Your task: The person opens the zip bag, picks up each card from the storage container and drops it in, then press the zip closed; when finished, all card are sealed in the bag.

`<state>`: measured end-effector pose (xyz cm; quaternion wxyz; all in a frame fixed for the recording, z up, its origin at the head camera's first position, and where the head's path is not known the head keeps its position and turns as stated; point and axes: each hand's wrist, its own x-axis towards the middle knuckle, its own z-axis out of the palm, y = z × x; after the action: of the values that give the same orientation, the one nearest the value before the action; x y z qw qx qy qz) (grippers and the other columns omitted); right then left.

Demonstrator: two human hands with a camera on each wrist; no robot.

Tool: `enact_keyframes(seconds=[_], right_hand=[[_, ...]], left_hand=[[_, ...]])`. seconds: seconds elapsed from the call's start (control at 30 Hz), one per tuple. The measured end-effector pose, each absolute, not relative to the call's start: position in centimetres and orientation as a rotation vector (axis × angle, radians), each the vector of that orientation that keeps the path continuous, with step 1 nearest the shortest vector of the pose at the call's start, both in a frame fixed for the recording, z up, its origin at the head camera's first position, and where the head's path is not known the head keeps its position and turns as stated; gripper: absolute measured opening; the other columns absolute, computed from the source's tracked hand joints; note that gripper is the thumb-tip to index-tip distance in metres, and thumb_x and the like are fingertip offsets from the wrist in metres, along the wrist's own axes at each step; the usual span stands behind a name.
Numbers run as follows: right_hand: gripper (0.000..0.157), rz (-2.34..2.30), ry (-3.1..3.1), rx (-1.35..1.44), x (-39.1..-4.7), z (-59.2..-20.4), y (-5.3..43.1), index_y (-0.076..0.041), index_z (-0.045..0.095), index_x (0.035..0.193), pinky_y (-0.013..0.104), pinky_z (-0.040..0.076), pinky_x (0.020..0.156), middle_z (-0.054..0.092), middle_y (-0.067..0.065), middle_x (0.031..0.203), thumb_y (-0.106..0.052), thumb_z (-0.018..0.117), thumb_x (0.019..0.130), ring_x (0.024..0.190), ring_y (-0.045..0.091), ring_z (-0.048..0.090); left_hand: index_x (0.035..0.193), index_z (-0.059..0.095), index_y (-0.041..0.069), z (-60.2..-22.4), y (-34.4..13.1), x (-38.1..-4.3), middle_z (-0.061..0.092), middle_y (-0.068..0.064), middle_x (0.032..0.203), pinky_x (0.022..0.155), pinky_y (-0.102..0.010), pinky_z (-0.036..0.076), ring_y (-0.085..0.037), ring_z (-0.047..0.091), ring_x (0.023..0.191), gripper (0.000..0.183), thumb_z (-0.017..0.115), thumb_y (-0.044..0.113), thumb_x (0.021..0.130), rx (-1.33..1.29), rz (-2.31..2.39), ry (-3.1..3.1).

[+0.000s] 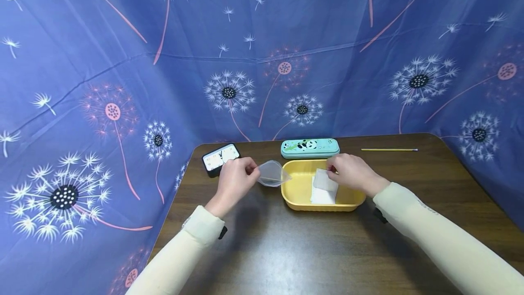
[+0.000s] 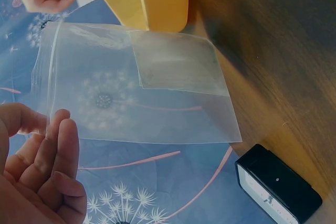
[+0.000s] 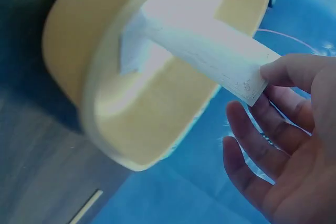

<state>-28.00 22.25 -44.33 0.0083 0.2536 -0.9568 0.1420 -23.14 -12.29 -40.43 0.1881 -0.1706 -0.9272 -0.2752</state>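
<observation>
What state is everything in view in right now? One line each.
Clear bag: pinched at its edge by the left grip; open or sealed, can't tell.
White sheet: pinched by the right grip, over the container.
White paper: lying in the container.
Yellow container: upright, open-topped, on the table.
Pencil case: lid shut.
Clock: face showing; time too small to read.
Pencil: lying flat, unheld.

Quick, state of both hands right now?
Left hand: closed, pinching a clear plastic bag near its edge.
Right hand: closed, pinching a white sheet over the yellow container.
</observation>
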Motion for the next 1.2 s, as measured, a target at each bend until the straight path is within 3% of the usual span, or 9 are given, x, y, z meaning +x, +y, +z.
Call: enact_keyframes(seconds=[0.2, 0.4, 0.73, 1.0, 1.2], right_hand=[[0.011, 0.52, -2.803, 0.845, -27.0, -42.4, 21.6, -0.018, 0.07, 0.084, 0.034, 0.043, 0.06, 0.058, -0.008, 0.074, -0.013, 0.07, 0.094, 0.067, 0.013, 0.049], [0.009, 0.563, -2.519, 0.911, -25.9, -40.3, 20.2, -0.021, 0.068, 0.086, 0.034, 0.045, 0.061, 0.058, -0.009, 0.08, -0.014, 0.067, 0.092, 0.071, 0.011, 0.052], [0.009, 0.727, -2.122, 1.07, -23.8, -36.6, 17.1, -0.017, 0.066, 0.088, 0.032, 0.049, 0.064, 0.061, -0.008, 0.084, -0.009, 0.062, 0.088, 0.076, 0.01, 0.058], [0.011, 0.755, -2.087, 1.14, -23.1, -37.1, 15.1, -0.017, 0.064, 0.087, 0.031, 0.049, 0.066, 0.059, -0.008, 0.083, -0.007, 0.06, 0.088, 0.077, 0.008, 0.056], [0.009, 0.737, -2.15, 1.154, -23.4, -38.7, 14.2, -0.017, 0.068, 0.088, 0.033, 0.051, 0.068, 0.062, -0.007, 0.087, -0.008, 0.068, 0.089, 0.078, 0.011, 0.059]], left_hand=[[0.078, 0.076, 0.017, -40.3, -12.2, -22.9, 0.065, 0.01, 0.066, 0.055, -0.03, 0.048, -0.005, 0.055, 0.054, 0.013, 0.07, 0.011, 0.088, -0.483, -0.768, -2.608], [0.078, 0.076, 0.017, -40.3, -12.1, -22.9, 0.065, 0.011, 0.065, 0.054, -0.03, 0.047, -0.005, 0.055, 0.054, 0.013, 0.071, 0.011, 0.088, -0.479, -0.767, -2.612], [0.078, 0.076, 0.017, -40.2, -12.1, -23.0, 0.064, 0.011, 0.065, 0.055, -0.031, 0.047, -0.006, 0.054, 0.053, 0.013, 0.07, 0.011, 0.089, -0.478, -0.77, -2.618], [0.078, 0.075, 0.017, -40.2, -12.0, -23.0, 0.065, 0.01, 0.066, 0.055, -0.03, 0.047, -0.006, 0.055, 0.054, 0.012, 0.071, 0.011, 0.088, -0.472, -0.765, -2.62], [0.076, 0.074, 0.017, -40.1, -12.1, -22.9, 0.065, 0.011, 0.065, 0.054, -0.03, 0.047, -0.004, 0.055, 0.054, 0.013, 0.07, 0.009, 0.085, -0.484, -0.735, -2.604]])
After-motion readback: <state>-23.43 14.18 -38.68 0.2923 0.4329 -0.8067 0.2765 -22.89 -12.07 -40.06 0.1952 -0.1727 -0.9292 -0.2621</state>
